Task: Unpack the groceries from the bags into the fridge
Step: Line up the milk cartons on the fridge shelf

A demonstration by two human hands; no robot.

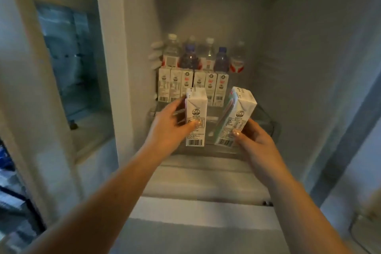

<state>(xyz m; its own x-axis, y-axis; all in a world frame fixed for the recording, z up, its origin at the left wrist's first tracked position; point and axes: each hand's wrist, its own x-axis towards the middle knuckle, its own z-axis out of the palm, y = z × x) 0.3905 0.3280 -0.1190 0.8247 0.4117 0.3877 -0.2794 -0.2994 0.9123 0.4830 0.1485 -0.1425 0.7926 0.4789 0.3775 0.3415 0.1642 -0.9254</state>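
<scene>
Head camera view, looking forward and down into an open fridge (309, 68) with pale grey walls that fills most of the frame.

Two bare forearms reach up from the bottom edge toward the centre. The left hand (167, 130) grips a small white drink carton (196, 118) just left of centre; its thumb lies across the carton's front face and its fingers (177, 102) curl round the left side. This left carton stands upright, barcode at its lower end.

The right hand (254, 138) grips a second white carton (237, 118) just right of centre, thumb pressed on the front near the barcode, the other fingers hidden behind it. This right carton tilts, its top leaning to the right. The two cartons are near each other but apart, both above the front part of a clear glass shelf (266, 118). Whether either base touches the shelf cannot be told.

Behind them, in the middle of the frame, a row of six matching cartons (192, 86) stands upright side by side on the same shelf. Behind that row, further up the frame, stands a line of plastic bottles (204, 57), some clear with white caps, two dark with blue caps.

At the left of the frame is the fridge's neighbouring compartment (66, 57), blurred and bluish. Below the shelf, a white drawer front (202, 210) crosses the lower centre.
</scene>
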